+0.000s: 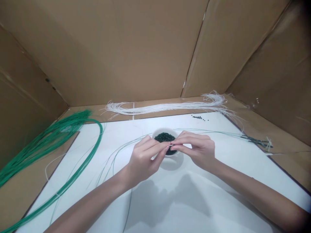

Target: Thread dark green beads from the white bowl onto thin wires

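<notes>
A white bowl (pixel 152 132) filled with small dark green beads (pixel 165 137) stands on the white board. Over it, my left hand (pixel 147 157) and my right hand (pixel 198 149) meet fingertip to fingertip, both in a pinch. A short bit of thin white strand (pixel 171 145) shows at my left fingertips. Something small and dark is at the right fingertips, too small to make out. Thin green wires (pixel 121 146) run behind both hands across the board.
A bundle of white strands (pixel 167 107) lies along the back. Long green wires (pixel 80 170) curve at the left. Loose dark beads (pixel 198 117) lie behind the bowl, and dark-beaded wire ends (pixel 257 140) at the right. Cardboard walls (pixel 121 48) enclose the board (pixel 218 200).
</notes>
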A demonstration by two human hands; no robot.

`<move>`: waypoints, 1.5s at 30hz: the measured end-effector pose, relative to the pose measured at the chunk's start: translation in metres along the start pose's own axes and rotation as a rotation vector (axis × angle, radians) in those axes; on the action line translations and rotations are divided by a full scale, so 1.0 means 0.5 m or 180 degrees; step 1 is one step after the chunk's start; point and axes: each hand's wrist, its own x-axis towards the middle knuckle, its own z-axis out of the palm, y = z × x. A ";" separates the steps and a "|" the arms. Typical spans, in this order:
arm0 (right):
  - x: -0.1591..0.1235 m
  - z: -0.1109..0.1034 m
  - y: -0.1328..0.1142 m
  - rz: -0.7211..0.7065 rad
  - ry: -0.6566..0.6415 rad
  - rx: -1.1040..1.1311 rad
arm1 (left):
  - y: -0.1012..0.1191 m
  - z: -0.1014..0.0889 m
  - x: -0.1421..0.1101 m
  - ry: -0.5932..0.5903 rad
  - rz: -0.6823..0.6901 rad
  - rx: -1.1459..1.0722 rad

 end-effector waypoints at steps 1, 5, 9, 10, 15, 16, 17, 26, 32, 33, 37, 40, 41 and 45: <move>0.000 0.000 0.000 -0.0022 -0.0004 -0.0005 | 0.000 0.000 0.000 0.0004 0.0001 -0.0001; 0.000 0.001 0.000 -0.0031 0.0002 -0.0023 | 0.001 0.000 0.001 -0.0016 -0.0016 0.0006; -0.001 0.002 -0.001 0.0045 0.0001 0.0030 | 0.002 -0.001 0.003 -0.0027 -0.0003 -0.0010; -0.001 0.002 -0.002 0.0065 0.0013 0.0034 | 0.003 -0.002 0.003 -0.0028 0.0014 -0.0006; 0.003 0.002 -0.010 0.0124 0.0082 0.0038 | 0.001 -0.003 0.003 -0.0072 0.0041 0.0034; 0.003 0.001 -0.010 0.0124 0.0076 0.0041 | 0.001 -0.003 0.002 -0.0077 0.0036 0.0033; 0.003 0.001 -0.011 0.0117 0.0070 0.0036 | 0.000 -0.003 0.002 -0.0079 0.0028 0.0030; 0.006 0.003 -0.015 -0.0230 -0.0049 -0.0251 | 0.000 0.001 0.004 -0.0172 -0.0032 -0.0046; 0.006 -0.001 -0.013 0.0250 -0.0298 -0.0108 | -0.011 0.004 0.003 -0.0192 -0.0684 -0.0304; 0.006 -0.001 -0.012 0.0369 -0.0316 -0.0103 | -0.012 0.003 0.003 -0.0191 -0.0766 -0.0305; 0.007 0.001 -0.010 0.0722 -0.0102 -0.0312 | -0.009 0.001 0.004 -0.0282 -0.0972 -0.0411; 0.006 0.003 -0.009 0.0799 -0.0028 -0.0524 | -0.005 0.001 0.006 -0.0465 -0.1407 -0.0574; 0.007 0.003 -0.009 0.0823 -0.0074 -0.0573 | -0.005 0.002 0.006 -0.0523 -0.1615 -0.0661; 0.011 -0.001 -0.012 0.0974 -0.0450 -0.0670 | -0.017 0.004 0.009 -0.0613 -0.2474 -0.1305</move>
